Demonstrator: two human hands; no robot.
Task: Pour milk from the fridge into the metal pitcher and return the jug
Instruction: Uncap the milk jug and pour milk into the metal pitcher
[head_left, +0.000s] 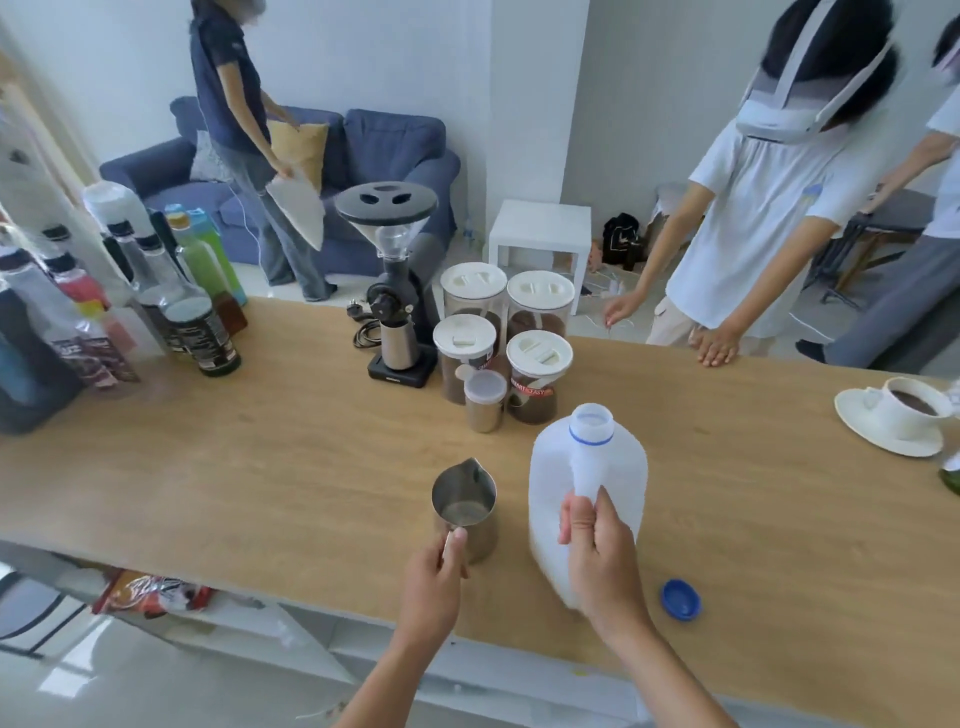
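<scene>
One jug (587, 483), one pitcher (464, 506), one cap (681, 599), four canisters (503, 332).

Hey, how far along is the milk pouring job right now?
Done: the jug is out on the counter and its blue cap lies off beside it. In hand: the right hand grips the jug's handle and the left hand holds the pitcher handle. Left: the pitcher shows no milk, so pouring, recapping and returning the jug remain.

Bright even daylight, soft shadows, wide-angle edge warping, slight left-side blur.
</scene>
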